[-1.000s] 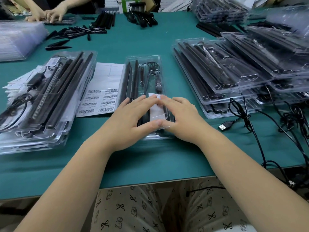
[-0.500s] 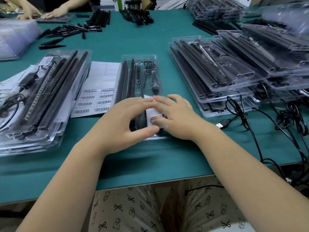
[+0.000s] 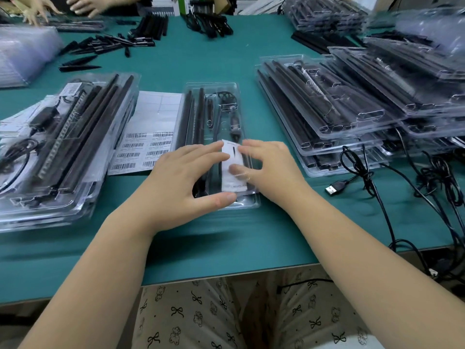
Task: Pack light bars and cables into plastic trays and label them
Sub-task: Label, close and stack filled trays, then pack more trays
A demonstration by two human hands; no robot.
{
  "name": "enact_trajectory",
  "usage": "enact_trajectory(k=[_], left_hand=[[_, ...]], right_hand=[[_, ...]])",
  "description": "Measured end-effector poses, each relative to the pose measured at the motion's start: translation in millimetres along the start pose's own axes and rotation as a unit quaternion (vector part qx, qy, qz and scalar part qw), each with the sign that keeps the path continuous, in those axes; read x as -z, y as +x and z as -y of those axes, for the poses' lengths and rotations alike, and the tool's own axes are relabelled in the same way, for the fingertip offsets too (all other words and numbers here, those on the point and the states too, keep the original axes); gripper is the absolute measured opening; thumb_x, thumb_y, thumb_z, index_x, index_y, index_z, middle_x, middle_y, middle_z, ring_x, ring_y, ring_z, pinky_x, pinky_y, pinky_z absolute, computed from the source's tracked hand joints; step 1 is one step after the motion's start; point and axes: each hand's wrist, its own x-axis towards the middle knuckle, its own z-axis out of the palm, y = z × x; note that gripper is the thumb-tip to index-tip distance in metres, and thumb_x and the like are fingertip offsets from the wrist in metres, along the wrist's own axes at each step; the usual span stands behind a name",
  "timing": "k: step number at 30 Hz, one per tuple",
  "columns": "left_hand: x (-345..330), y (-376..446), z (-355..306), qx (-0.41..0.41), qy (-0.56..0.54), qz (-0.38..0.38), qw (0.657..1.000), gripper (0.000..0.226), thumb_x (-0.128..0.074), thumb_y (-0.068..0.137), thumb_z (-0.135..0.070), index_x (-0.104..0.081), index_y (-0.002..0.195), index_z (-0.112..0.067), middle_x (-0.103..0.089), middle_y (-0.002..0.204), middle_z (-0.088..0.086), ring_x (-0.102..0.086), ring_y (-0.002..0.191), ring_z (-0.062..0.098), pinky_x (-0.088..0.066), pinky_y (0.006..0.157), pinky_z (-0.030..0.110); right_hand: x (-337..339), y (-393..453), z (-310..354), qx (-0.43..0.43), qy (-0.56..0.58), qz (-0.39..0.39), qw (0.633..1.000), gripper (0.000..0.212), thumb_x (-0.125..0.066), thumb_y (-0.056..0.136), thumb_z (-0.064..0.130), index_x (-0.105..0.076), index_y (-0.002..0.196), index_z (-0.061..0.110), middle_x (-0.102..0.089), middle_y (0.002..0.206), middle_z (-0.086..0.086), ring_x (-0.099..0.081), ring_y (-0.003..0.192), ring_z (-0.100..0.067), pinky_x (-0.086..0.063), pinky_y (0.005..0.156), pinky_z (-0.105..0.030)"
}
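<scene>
Teal table (image 3: 226,238), black bars (image 3: 198,114) in a clear tray (image 3: 247,202), white label (image 3: 232,170), black cables (image 3: 362,170), cream trousers (image 3: 201,316) with black bows.

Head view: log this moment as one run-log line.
step: labelling | tray: closed, flat on table | label: on lid, near end | left hand: pressing tray | right hand: fingers on label | label sheet: left of tray

Right hand (image 3: 270,170) slid nearer; white label (image 3: 232,168) now more exposed.
</scene>
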Motion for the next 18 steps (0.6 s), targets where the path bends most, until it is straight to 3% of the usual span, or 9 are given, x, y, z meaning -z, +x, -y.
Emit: enact_trajectory(k=[3, 6, 8, 14, 18], left_hand=[[-0.6, 4.0, -1.6, 0.018, 0.044, 0.030, 0.998, 0.087, -0.027, 0.065, -0.084, -0.039, 0.138, -0.038, -0.030, 0.149, -0.024, -0.026, 0.138, 0.009, -0.017, 0.113, 0.038], [-0.5, 6.0, -2.5, 0.019, 0.062, 0.036, 0.997, 0.090, -0.024, 0.063, -0.086, -0.034, 0.140, -0.042, -0.036, 0.145, -0.024, -0.026, 0.135, 0.008, -0.015, 0.108, 0.034], [-1.1, 5.5, -2.9, 0.019, 0.069, 0.043, 0.997, 0.092, -0.022, 0.062, -0.087, -0.029, 0.143, -0.046, -0.031, 0.147, -0.028, -0.024, 0.135, 0.007, -0.013, 0.107, 0.032], [-5.3, 6.3, -3.7, 0.023, 0.102, 0.052, 0.993, 0.098, -0.022, 0.056, -0.091, -0.028, 0.144, -0.048, -0.020, 0.151, -0.030, -0.020, 0.137, 0.009, -0.010, 0.109, 0.034], [-6.9, 6.5, -4.0, 0.024, 0.116, 0.048, 0.992, 0.103, -0.025, 0.052, -0.092, -0.029, 0.144, -0.047, -0.021, 0.151, -0.030, -0.021, 0.137, 0.010, -0.011, 0.110, 0.035]], right_hand=[[2.1, -1.9, -0.5, -0.029, 0.029, -0.016, 0.999, 0.047, -0.066, 0.082, 0.046, -0.060, 0.125, 0.028, -0.045, 0.141, 0.010, -0.022, 0.132, -0.015, -0.015, 0.104, -0.022], [-1.1, -3.2, -0.1, -0.022, -0.006, -0.013, 1.000, 0.034, -0.050, 0.095, 0.034, -0.058, 0.127, 0.027, -0.044, 0.141, 0.004, -0.025, 0.131, -0.022, -0.021, 0.109, -0.032], [-1.9, -3.2, 1.3, -0.019, -0.017, -0.011, 1.000, 0.034, -0.044, 0.097, 0.026, -0.057, 0.129, 0.026, -0.046, 0.138, 0.001, -0.031, 0.128, -0.025, -0.023, 0.106, -0.031], [8.9, -12.5, -0.4, -0.029, 0.073, -0.069, 0.995, 0.030, -0.060, 0.086, 0.013, -0.060, 0.114, 0.023, -0.057, 0.109, 0.002, -0.049, 0.099, -0.011, -0.037, 0.091, -0.024], [14.8, -23.0, -2.7, 0.009, 0.043, -0.037, 0.998, 0.033, -0.056, 0.081, 0.006, -0.066, 0.105, 0.027, -0.061, 0.102, 0.007, -0.051, 0.100, -0.012, -0.036, 0.091, -0.023]])
